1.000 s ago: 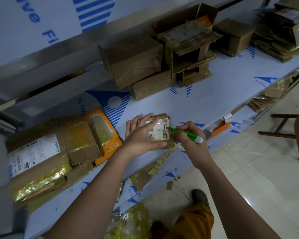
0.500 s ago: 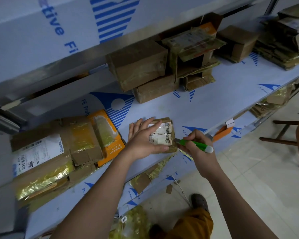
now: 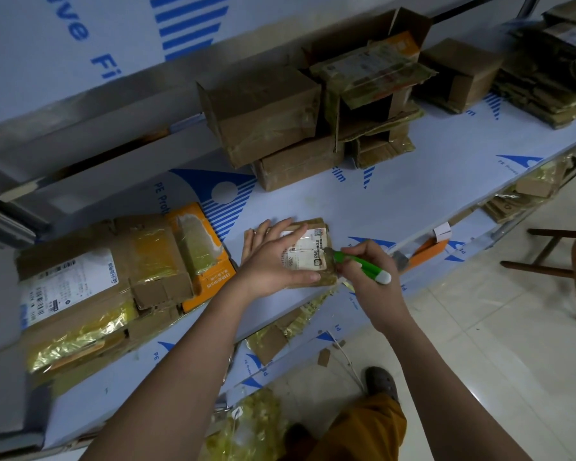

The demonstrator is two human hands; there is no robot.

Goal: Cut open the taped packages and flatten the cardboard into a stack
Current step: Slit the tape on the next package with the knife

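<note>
Small brown taped cardboard package with a white shipping label (image 3: 308, 252) lying flat near the front edge of the pale blue film-covered shelf (image 3: 413, 194), pinned under the left hand (image 3: 273, 261) with fingers spread straight over its top and thumb along its near edge. Green-and-white utility knife (image 3: 363, 266) clenched in the right hand (image 3: 369, 274), tip touching the package's right edge. Bare shelf beyond and right; flattened cardboard stack (image 3: 97, 294) left, pile of brown boxes (image 3: 280, 128) behind.
</note>
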